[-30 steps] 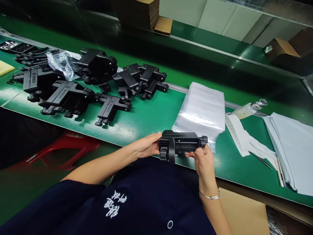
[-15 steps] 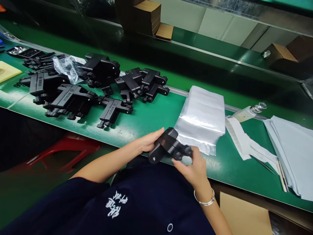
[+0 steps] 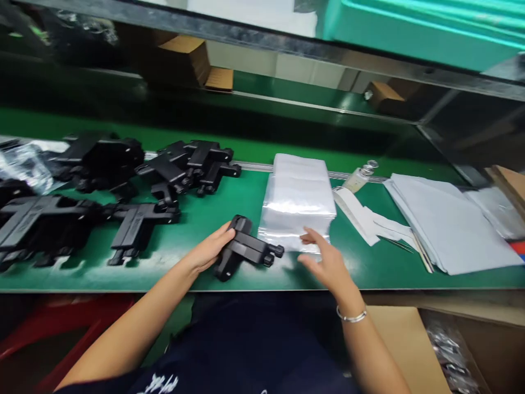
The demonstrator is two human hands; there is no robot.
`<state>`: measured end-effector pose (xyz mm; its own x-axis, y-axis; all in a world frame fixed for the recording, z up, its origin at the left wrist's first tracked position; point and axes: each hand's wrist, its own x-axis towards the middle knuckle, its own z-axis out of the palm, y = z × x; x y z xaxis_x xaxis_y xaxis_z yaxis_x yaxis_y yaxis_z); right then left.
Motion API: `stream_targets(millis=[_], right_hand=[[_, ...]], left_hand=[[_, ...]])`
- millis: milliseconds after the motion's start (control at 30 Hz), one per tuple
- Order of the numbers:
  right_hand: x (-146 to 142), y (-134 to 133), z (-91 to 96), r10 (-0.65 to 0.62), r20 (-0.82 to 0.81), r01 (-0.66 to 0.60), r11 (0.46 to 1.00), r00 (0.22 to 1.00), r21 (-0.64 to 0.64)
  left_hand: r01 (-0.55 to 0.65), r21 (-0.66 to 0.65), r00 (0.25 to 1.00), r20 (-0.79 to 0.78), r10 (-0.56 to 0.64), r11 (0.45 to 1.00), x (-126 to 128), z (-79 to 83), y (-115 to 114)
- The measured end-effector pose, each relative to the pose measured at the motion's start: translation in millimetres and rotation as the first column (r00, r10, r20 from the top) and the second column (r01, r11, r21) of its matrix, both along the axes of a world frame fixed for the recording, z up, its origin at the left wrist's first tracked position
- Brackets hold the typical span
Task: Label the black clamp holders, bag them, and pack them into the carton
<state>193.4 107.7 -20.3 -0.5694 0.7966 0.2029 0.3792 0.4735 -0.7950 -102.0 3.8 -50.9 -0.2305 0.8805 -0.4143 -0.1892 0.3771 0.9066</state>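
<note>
My left hand [image 3: 209,250] grips a black plastic part [image 3: 243,248] with a small knob at its right end, holding it just above the green table [image 3: 229,208] near the front edge. My right hand [image 3: 324,261] is off the part, fingers spread, hovering over the near edge of a stack of clear plastic bags [image 3: 297,200]. More black plastic parts [image 3: 135,224] of the same kind lie in a group to the left.
White label strips [image 3: 365,219] and a small bottle [image 3: 361,175] lie right of the bags, then a pile of white sheets [image 3: 443,224]. Cardboard boxes [image 3: 184,54] stand on the far belt. A brown carton [image 3: 406,345] sits below the table's right.
My right hand has let go of the black part and moved right toward the bags. My left hand has lowered the part toward the table. My view has swung to the right.
</note>
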Motion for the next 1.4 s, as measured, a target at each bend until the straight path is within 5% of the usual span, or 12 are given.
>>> stream_targets(millis=[167, 267, 400, 533, 600, 667, 800, 900, 1033, 1133, 1267, 1400], right_hand=[[101.5, 92.3, -11.2, -0.609, 0.051, 0.604, 0.792, 0.791, 0.084], [125.9, 128.4, -13.4, -0.645, 0.101, 0.641, 0.764, 0.757, 0.074], [108.8, 158.1, -18.5, -0.612, 0.123, 0.615, 0.788, 0.781, 0.01], [88.8, 170.5, -17.6, -0.58, 0.115, 0.59, 0.802, 0.806, -0.093], [89.1, 163.9, -15.3, -0.558, 0.087, 0.564, 0.81, 0.825, -0.16], [94.8, 146.2, -14.2, -0.538, 0.041, 0.531, 0.814, 0.842, -0.233], [108.2, 90.6, -17.6, -0.508, -0.055, 0.462, 0.819, 0.86, -0.34], [115.0, 56.9, -26.3, -0.52, -0.077, 0.465, 0.813, 0.851, -0.35], [129.0, 48.3, -39.0, -0.585, -0.034, 0.551, 0.78, 0.81, -0.296], [135.0, 59.7, -38.1, -0.657, -0.003, 0.646, 0.743, 0.754, -0.173], [104.4, 61.7, -25.4, -0.621, -0.04, 0.601, 0.737, 0.783, 0.31], [13.2, 23.7, -23.1, -0.083, 0.063, 0.065, 0.968, 0.995, 0.243]], left_hand=[[0.025, -0.037, 0.839, -0.543, -0.041, 0.999, -24.0, 2.3, 1.0], [0.001, -0.113, 0.735, -0.673, -0.077, 0.994, -24.5, 2.4, 2.1], [-0.008, -0.183, 0.574, -0.806, -0.146, 0.983, -21.9, 7.9, 2.5], [-0.024, -0.022, 0.343, -0.939, -0.012, 0.999, -17.7, 26.3, -4.2], [-0.039, 0.105, 0.367, -0.923, 0.112, 0.994, -5.6, 38.1, -6.8], [-0.007, 0.171, 0.504, -0.85, 0.151, 0.985, 17.0, 47.6, -2.5], [0.328, 0.137, 0.783, -0.593, -0.188, 0.935, 84.2, 51.5, 34.2], [0.555, 0.138, 0.763, -0.478, -0.435, 0.82, 133.1, 47.3, 64.0], [0.699, 0.16, 0.672, -0.482, -0.562, 0.697, 163.9, 50.2, 71.2], [0.714, 0.159, 0.632, -0.566, -0.53, 0.681, 147.3, 57.5, 62.2], [0.404, 0.188, 0.734, -0.651, -0.195, 0.895, 74.9, 59.6, 43.0], [-0.056, 0.175, 0.71, -0.685, 0.163, 0.983, -1.8, 44.4, 13.3]])
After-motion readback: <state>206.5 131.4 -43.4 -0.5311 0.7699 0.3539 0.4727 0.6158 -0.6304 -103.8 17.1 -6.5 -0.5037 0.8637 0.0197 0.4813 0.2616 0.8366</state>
